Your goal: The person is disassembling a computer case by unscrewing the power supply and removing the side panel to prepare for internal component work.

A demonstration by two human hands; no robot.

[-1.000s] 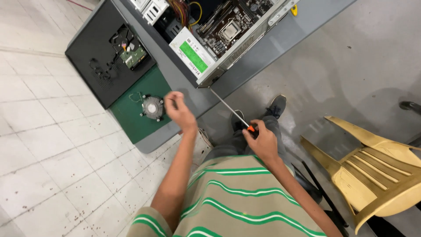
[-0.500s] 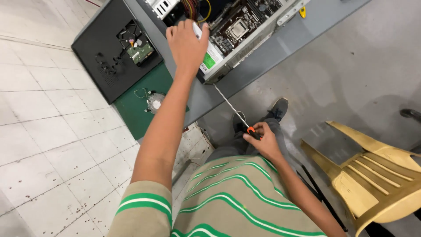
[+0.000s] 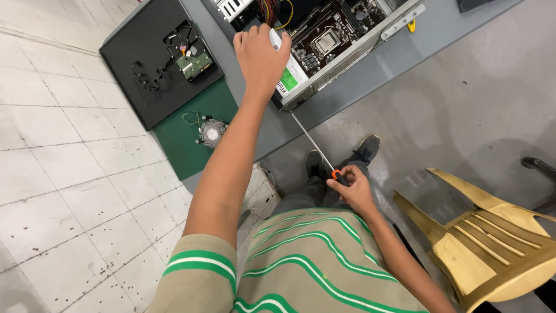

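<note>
Currently the left hand (image 3: 259, 55) is stretched out over the open computer case (image 3: 324, 46) on the grey table (image 3: 405, 52), palm down, fingers curled onto the white power supply (image 3: 286, 72) at the case's near corner. Grip looks closed on the supply's top edge, but the palm hides the contact, so cannot tell for sure.

Right hand (image 3: 350, 188) sits low by the torso, grip closed on the orange-collared handle of a long screwdriver (image 3: 315, 145). The shaft slants up and left, tip at the table edge just below the case corner.

Motherboard (image 3: 327, 35) lies exposed inside the case, coloured cables (image 3: 272, 11) bunched at the far end. Left of the case: black side panel (image 3: 136, 64) carrying a hard drive (image 3: 188, 58), then a green mat (image 3: 185, 139) with a round cooler fan (image 3: 212, 133) on it. Yellow plastic chair (image 3: 492, 243) stands on the floor to the right, well apart from both hands. Black shoes (image 3: 366, 148) sit beneath the table edge.
</note>
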